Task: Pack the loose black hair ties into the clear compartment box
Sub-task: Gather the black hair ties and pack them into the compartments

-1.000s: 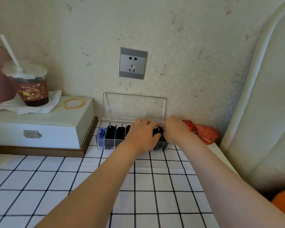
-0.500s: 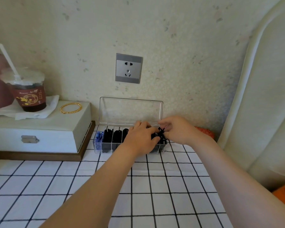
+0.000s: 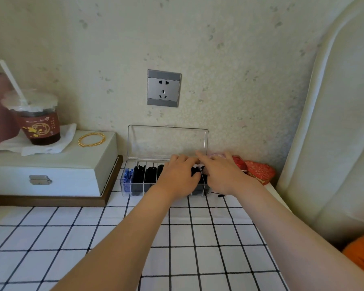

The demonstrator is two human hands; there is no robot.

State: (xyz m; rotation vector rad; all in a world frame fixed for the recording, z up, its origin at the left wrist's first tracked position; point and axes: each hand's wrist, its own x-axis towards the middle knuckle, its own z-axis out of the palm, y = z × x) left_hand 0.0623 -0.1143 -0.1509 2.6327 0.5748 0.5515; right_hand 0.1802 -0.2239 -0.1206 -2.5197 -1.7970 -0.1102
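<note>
The clear compartment box (image 3: pixel 135 191) stands at the wall with its lid (image 3: pixel 167 141) raised. Black hair ties (image 3: pixel 144 178) fill several compartments, and blue ones (image 3: pixel 126 179) fill the leftmost. My left hand (image 3: pixel 177 175) lies over the box's middle, fingers bent down into it with their tips hidden and the thumb against a black bunch (image 3: pixel 195 172). My right hand (image 3: pixel 221 175) covers the right end compartment with fingers stretched toward the lid. One loose black hair tie (image 3: pixel 220 195) lies on the cloth just below my right wrist.
Left of the box is a white case (image 3: pixel 51 164) carrying a gold bangle (image 3: pixel 91 139) and an iced drink (image 3: pixel 35 120) on a napkin. A red patterned pouch (image 3: pixel 259 171) lies right of the box. A padded headboard (image 3: pixel 334 122) bounds the right side. A checked cloth (image 3: pixel 177 238) covers the table.
My right hand, which pinched a black tie above the box, has dropped onto the right end compartment with its fingers spread. The left hand stays over the box.
</note>
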